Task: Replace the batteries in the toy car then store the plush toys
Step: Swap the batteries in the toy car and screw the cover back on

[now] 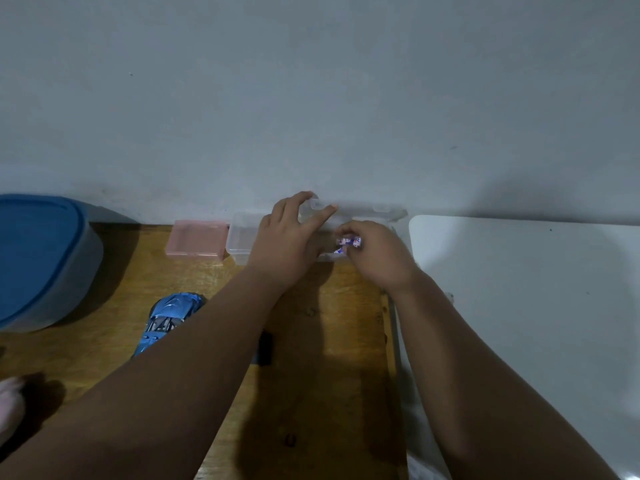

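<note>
A clear plastic box (240,239) stands at the back of the wooden table by the wall. My left hand (291,237) holds its raised lid (356,207) open. My right hand (377,254) is closed around batteries with blue and white labels (349,242) right at the box's opening. The blue toy car (169,320) lies on the table near my left forearm, partly hidden by it. A small black piece (265,348) lies on the wood beside that forearm.
A pink plastic box (197,239) sits left of the clear one. A large grey container with a blue lid (38,258) fills the left. A white table top (536,306) adjoins on the right. Something pink (10,407) shows at the left edge.
</note>
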